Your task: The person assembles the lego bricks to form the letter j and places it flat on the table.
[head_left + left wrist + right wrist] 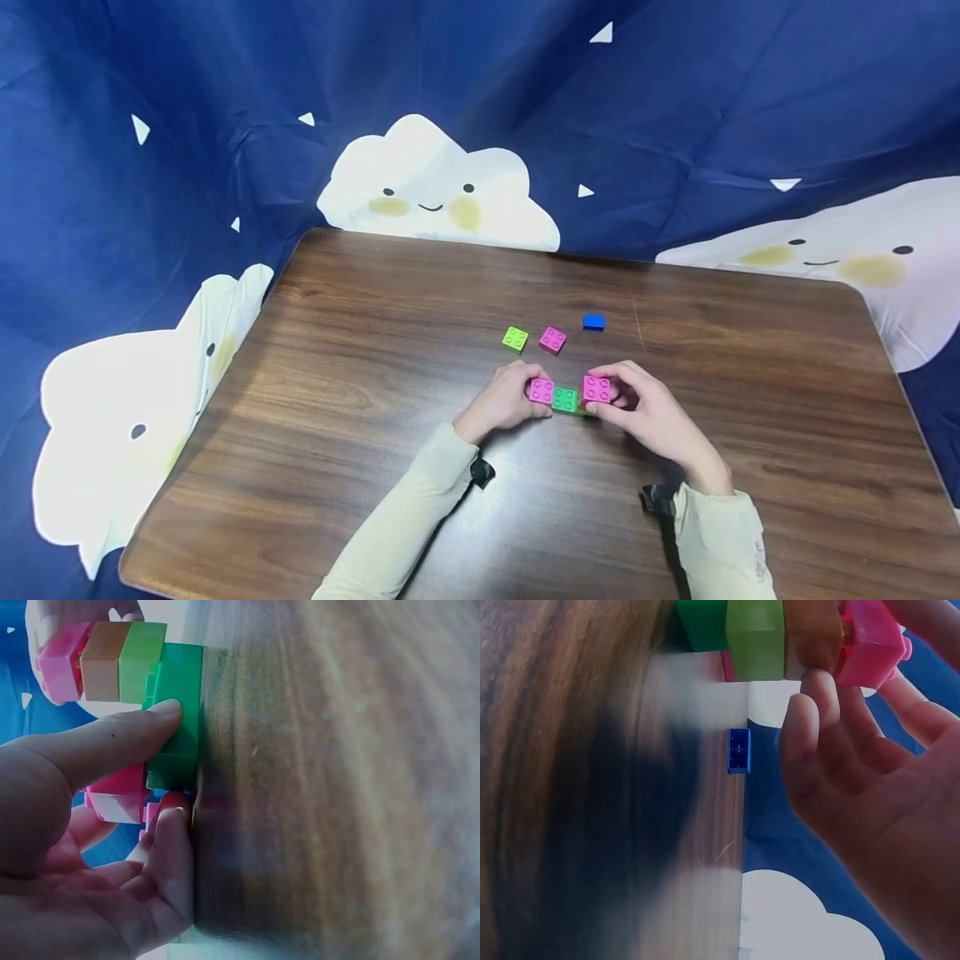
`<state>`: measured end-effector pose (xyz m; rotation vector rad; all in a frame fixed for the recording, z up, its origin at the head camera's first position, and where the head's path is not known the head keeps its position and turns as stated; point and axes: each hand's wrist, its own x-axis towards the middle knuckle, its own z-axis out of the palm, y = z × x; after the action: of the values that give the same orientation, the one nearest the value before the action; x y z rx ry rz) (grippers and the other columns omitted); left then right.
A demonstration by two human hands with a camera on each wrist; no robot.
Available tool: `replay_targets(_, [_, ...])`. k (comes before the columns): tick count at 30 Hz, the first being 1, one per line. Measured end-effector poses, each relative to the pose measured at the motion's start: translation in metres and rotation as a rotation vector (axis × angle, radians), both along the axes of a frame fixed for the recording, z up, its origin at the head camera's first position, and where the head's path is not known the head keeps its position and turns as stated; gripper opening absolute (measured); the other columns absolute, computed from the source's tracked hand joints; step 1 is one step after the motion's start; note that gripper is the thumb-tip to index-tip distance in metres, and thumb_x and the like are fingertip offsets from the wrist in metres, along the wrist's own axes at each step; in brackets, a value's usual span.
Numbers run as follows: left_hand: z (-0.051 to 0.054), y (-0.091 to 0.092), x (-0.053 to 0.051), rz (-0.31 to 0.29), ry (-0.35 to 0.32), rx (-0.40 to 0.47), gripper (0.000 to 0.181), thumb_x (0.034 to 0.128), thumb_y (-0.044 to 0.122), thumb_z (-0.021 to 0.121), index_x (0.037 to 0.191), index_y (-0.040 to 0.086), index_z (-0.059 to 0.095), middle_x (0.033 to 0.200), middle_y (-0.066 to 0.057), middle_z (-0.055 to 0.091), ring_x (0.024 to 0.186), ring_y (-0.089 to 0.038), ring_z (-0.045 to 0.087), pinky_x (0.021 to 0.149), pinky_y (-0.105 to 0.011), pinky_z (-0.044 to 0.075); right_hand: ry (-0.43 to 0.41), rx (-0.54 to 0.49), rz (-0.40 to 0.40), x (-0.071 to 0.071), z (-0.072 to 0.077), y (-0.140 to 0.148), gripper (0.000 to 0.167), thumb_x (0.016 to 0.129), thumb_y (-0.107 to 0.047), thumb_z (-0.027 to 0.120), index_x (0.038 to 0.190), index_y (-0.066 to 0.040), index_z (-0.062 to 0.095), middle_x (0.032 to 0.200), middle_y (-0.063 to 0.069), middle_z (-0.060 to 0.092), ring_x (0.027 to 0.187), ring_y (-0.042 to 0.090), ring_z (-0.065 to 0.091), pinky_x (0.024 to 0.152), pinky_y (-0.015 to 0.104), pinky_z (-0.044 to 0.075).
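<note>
A long green toy brick [565, 400] lies on the table as the base of a small build. My left hand [508, 400] holds its left part, the thumb pressed along the brick's side in the left wrist view. A pink brick [542, 390] sits on that left end. At the right end a lime brick [142, 664] stands on the base, with a brown brick [103, 664] on top of it. My right hand [648, 417] pinches another pink brick [597, 389] over the brown one; in the right wrist view it looks slightly tilted, with a narrow gap showing.
Behind the hands lie a loose lime brick [515, 338], a loose pink brick [552, 339] and a blue brick [593, 322], its hollow side visible in the right wrist view. A blue cloud-print curtain [615, 150] hangs behind the brown wooden table [337, 358].
</note>
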<state>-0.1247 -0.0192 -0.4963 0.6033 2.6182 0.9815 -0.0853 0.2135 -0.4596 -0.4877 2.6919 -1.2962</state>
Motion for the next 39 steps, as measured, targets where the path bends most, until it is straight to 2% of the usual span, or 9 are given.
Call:
replay_targets(8, [0.001,-0.001,-0.001,0.001,-0.003,-0.003,0.036,0.069,0.023,0.086,0.099,0.016,0.068,0.086,0.003,0.057,0.08,-0.009,0.049,0.073,-0.021,0.04,0.003,0.016,-0.037,0.0,-0.002,-0.002,0.032,0.088,-0.027,0.071,0.116,-0.014,0.065,0.101,0.001,0.06,0.085,0.016,0.052,0.073,0.024,0.047])
replay_targets(17, [0.003,0.0,0.0,-0.004,0.001,-0.005,0.035,0.0694,0.023,0.086,0.099,0.016,0.068,0.087,0.001,0.058,0.081,-0.01,0.051,0.074,-0.022,0.041,0.125,0.012,-0.067,0.002,-0.007,-0.004,0.031,0.082,-0.021,0.077,0.111,-0.014,0.069,0.094,-0.004,0.061,0.079,0.013,0.054,0.069,0.019,0.045])
replay_targets(27, [0.003,0.0,0.0,-0.001,0.004,0.004,0.035,0.0688,0.022,0.086,0.098,0.016,0.068,0.086,0.001,0.058,0.081,-0.011,0.051,0.074,-0.023,0.041,0.203,0.001,-0.084,0.002,-0.013,-0.003,0.032,0.076,-0.02,0.082,0.106,-0.016,0.072,0.089,-0.008,0.061,0.076,0.011,0.052,0.066,0.018,0.042])
replay_targets(32, [0.001,0.0,0.0,-0.005,0.013,0.0,0.035,0.0685,0.023,0.086,0.098,0.016,0.068,0.086,0.002,0.058,0.08,-0.01,0.05,0.074,-0.022,0.041,0.245,-0.007,-0.091,0.003,-0.016,-0.004,0.034,0.074,-0.016,0.084,0.106,-0.013,0.073,0.09,-0.008,0.063,0.076,0.008,0.053,0.067,0.016,0.042])
replay_targets(39, [0.001,0.0,0.001,-0.004,0.021,0.008,0.035,0.0682,0.022,0.086,0.097,0.016,0.068,0.084,0.002,0.057,0.079,-0.01,0.05,0.073,-0.022,0.041,0.259,0.048,-0.06,0.004,-0.013,-0.004,0.035,0.078,-0.02,0.081,0.109,-0.009,0.073,0.092,-0.007,0.063,0.078,0.006,0.052,0.067,0.017,0.041])
